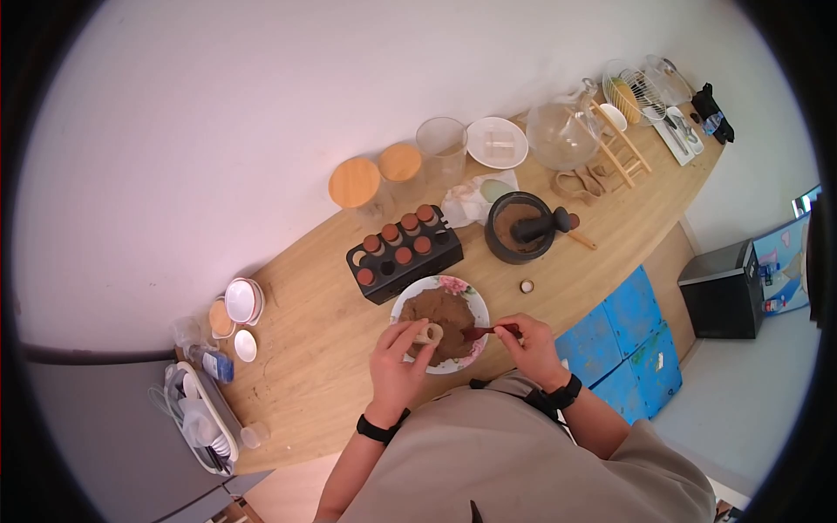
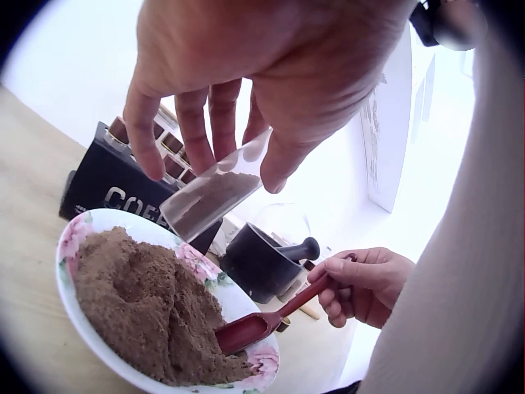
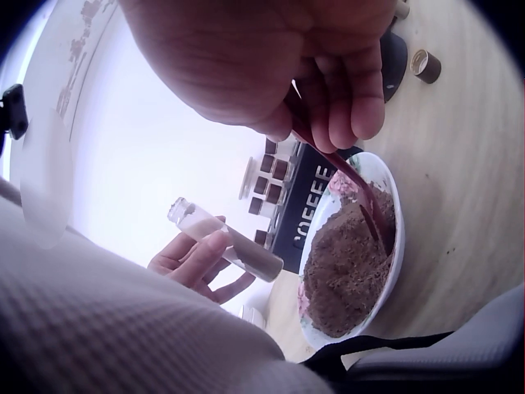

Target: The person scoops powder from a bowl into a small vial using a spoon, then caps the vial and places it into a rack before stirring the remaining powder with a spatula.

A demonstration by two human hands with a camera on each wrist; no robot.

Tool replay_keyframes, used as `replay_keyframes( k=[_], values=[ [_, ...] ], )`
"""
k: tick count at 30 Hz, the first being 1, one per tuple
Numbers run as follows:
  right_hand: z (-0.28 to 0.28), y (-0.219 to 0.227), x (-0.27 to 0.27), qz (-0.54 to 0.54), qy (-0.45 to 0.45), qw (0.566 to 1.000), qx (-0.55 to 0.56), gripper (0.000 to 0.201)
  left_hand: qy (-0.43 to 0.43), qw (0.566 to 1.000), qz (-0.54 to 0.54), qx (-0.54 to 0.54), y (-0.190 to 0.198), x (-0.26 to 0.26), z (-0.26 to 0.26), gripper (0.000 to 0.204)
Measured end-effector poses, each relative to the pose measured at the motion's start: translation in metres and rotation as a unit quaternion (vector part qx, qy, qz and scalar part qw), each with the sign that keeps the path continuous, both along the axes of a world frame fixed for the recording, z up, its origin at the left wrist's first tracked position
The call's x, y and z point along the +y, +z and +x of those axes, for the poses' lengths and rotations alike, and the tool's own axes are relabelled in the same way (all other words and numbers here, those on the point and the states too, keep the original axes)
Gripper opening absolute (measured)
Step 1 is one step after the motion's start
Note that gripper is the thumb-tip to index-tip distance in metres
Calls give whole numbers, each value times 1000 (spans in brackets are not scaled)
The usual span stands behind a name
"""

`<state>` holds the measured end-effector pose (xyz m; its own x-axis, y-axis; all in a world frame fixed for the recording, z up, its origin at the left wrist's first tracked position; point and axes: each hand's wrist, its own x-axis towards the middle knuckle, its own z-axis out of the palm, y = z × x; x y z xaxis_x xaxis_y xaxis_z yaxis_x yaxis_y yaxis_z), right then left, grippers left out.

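My left hand (image 1: 394,373) pinches a small clear glass vial (image 2: 215,195) between thumb and fingers, tilted over the near side of a flowered bowl (image 1: 478,307). Brown powder fills part of the vial; its neck has no cap on it in the right wrist view. A large heap of brown powder (image 2: 135,304) lies in the bowl. My right hand (image 1: 536,353) grips the handle of a dark red scoop (image 2: 248,331), whose head rests in the powder at the bowl's right side. A small loose cap (image 3: 426,66) sits on the table right of the bowl.
Right behind the bowl stands a black rack (image 1: 414,275) of capped vials, marked COFFEE. A dark mortar (image 1: 516,254) with a pestle (image 1: 542,226) is to the right. Wood-lidded jars (image 1: 356,183), a glass flask (image 1: 558,139) and a white plate (image 1: 476,157) line the wall.
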<state>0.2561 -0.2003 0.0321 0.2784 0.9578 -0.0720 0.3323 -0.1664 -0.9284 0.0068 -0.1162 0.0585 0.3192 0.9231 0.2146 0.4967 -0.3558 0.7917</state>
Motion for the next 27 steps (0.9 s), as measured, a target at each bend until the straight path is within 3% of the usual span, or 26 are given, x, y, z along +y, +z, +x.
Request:
replay_keyframes(
  k=[27],
  values=[
    [-1,-14,5,-29,-9,999,27,16,-1,1000,26,12,-4,4,0,39]
  ],
)
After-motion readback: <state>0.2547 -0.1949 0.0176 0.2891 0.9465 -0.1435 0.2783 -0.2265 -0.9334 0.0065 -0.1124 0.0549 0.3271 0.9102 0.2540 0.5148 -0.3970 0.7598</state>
